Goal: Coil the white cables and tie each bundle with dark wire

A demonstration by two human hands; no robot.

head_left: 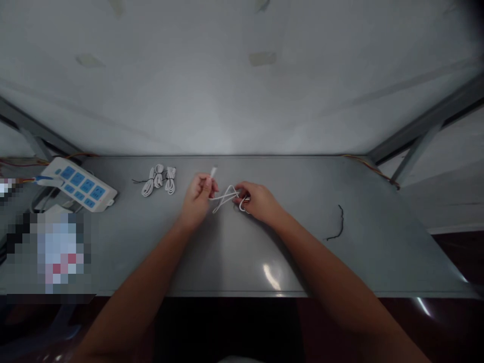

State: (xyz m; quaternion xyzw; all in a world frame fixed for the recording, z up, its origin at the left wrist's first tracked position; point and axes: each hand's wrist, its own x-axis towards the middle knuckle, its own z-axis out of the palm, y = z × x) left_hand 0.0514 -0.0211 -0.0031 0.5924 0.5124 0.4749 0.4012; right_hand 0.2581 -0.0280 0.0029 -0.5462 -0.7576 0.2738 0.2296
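A white cable (226, 195) runs in loose loops between my two hands, a little above the grey table. My left hand (199, 195) is closed on one end of it, and a white plug (214, 172) sticks up past the thumb. On the other side, my right hand (257, 199) pinches the looped part, with a small loop hanging under the fingers. The cable's other end is hidden. Left of my hands lie several bundled white cables (159, 177), bound with dark ties. Off to the right, a loose black twist tie (342, 224) rests on the table.
A white power strip (80, 184) with blue sockets stands at the table's left, with a plug in it. A pixelated patch covers the near left corner. The pale back wall (227, 101) rises behind the grey table (242, 262); metal struts (419, 148) flank it.
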